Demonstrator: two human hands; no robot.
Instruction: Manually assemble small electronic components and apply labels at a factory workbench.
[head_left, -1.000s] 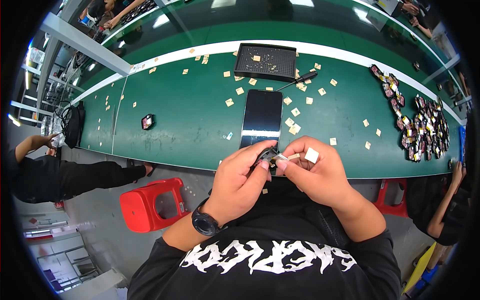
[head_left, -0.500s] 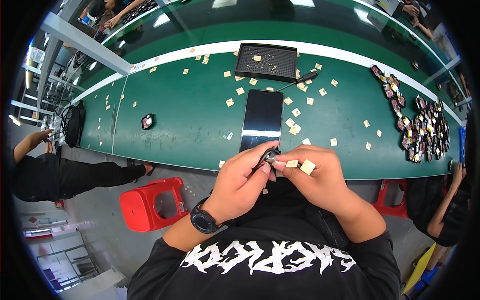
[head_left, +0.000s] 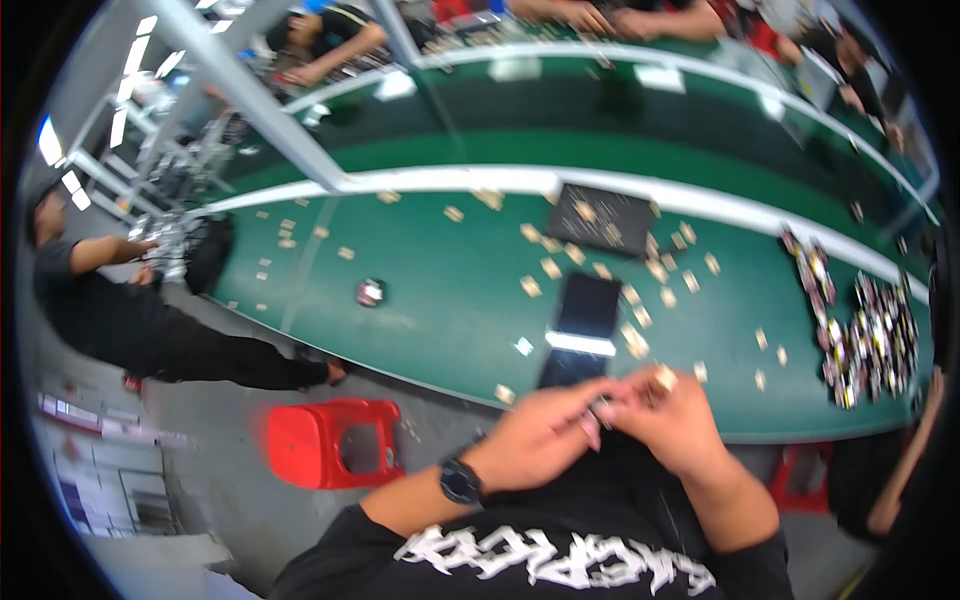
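My left hand (head_left: 535, 440) is closed around a small dark rounded part (head_left: 602, 404), mostly covered by the fingers and blurred. The fingertips of my right hand (head_left: 670, 425) are pinched together against that same part. A small pale-yellow square piece (head_left: 666, 377) is held among the curled fingers of my right hand. Both hands are in front of my body at the table's near edge. Just beyond them a black smartphone (head_left: 585, 312) lies flat on the green table (head_left: 450, 330).
A black tray (head_left: 610, 222) stands toward the far edge, with pale square pieces scattered around. A dense cluster of small black parts (head_left: 870, 340) covers the right end. One similar part (head_left: 370, 292) sits at left. A red stool (head_left: 300, 450) stands below; people work nearby.
The whole view has tilted up and blurred, so the table sits lower and people across it show. My hands stay together at the small dark part.
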